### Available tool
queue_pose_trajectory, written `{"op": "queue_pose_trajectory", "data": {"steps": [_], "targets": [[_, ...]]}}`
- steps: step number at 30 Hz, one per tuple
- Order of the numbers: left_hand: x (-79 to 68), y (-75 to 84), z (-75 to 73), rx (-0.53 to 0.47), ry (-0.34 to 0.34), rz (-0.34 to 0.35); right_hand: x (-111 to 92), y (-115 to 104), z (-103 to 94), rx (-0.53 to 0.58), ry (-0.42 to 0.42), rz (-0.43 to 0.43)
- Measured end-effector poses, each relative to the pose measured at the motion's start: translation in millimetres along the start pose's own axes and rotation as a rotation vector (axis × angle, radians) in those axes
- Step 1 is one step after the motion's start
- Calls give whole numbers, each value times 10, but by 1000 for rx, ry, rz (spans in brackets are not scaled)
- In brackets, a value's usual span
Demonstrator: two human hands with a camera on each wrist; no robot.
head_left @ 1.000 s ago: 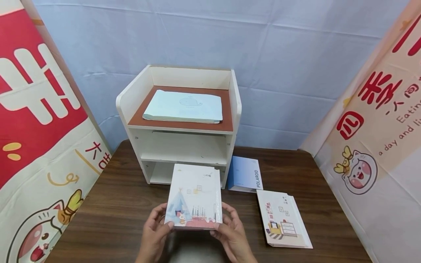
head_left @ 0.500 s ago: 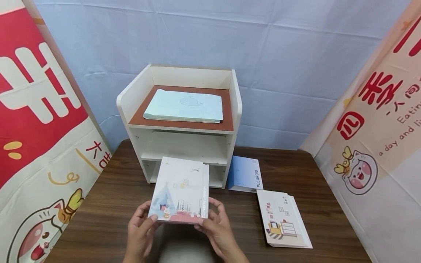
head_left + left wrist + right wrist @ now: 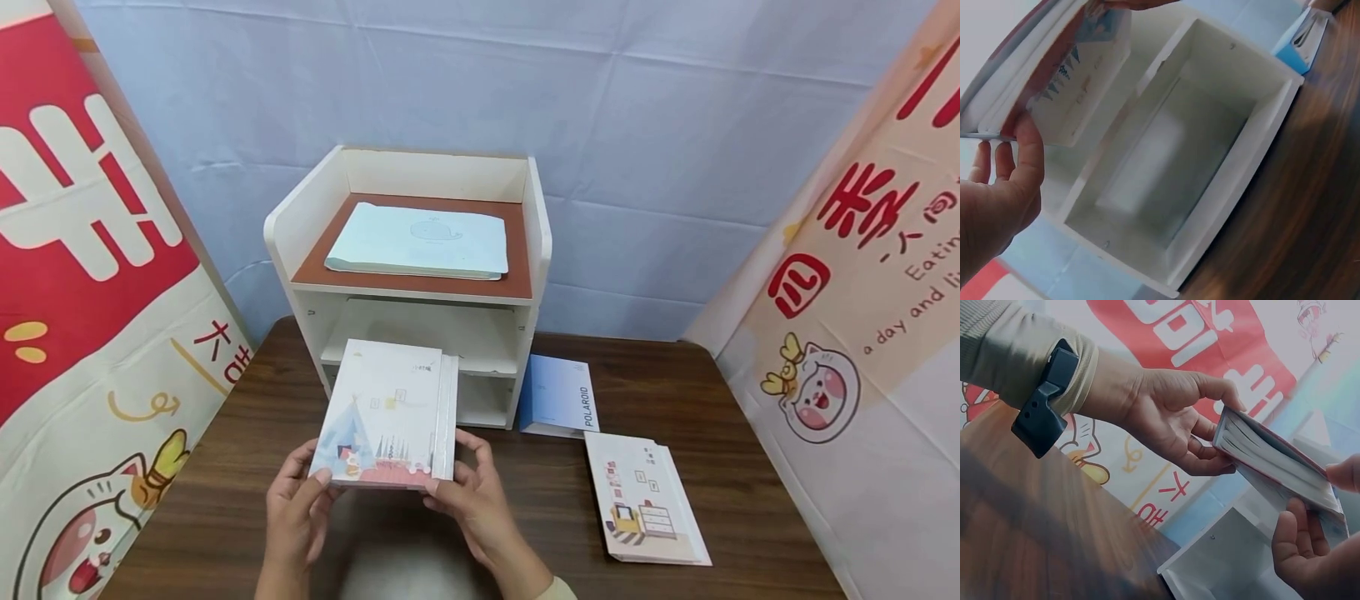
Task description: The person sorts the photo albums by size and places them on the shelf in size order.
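Both hands hold a thick white illustrated book (image 3: 405,375), raised and tilted in front of the shelf unit (image 3: 491,400). Its cover shows a blue tent and a pink rug. My left hand (image 3: 296,504) pinches the near left corner, thumb on the cover and fingers beneath. The near right corner is gripped the same way by my right hand (image 3: 476,508). In the left wrist view, the book's page edges (image 3: 1007,72) show above the left hand (image 3: 997,200). The right wrist view shows the right hand (image 3: 1316,556) nearest and the left hand (image 3: 1172,415) across the book.
A pale whale-cover book (image 3: 420,242) lies on the unit's brown top. Right of the unit is a blue POLAROID book (image 3: 558,396), with another white illustrated book (image 3: 645,500) nearer on the wooden table (image 3: 750,517). Printed cloths hang at both sides.
Both hands have carried the illustrated book leftward and somewhat up, so it now overlaps the unit's middle shelf in the head view. The other books have stayed put.
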State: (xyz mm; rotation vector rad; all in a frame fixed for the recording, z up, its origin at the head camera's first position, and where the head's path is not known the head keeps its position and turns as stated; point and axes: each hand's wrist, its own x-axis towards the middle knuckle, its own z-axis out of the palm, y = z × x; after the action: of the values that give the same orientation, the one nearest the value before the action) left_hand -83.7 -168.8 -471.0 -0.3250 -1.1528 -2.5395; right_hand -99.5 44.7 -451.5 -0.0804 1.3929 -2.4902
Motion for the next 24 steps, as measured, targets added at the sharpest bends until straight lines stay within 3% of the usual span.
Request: {"op": "queue_pose_trajectory", "data": {"steps": [12,17,24], "targets": [[193,52,-15,70,11,3,221,-77,105,-14,-21,-16],[291,-10,-21,86,91,20,335,-66,162,14,30,-24],[455,-80,-12,3,207,39,487,-2,238,83,97,-70]]}}
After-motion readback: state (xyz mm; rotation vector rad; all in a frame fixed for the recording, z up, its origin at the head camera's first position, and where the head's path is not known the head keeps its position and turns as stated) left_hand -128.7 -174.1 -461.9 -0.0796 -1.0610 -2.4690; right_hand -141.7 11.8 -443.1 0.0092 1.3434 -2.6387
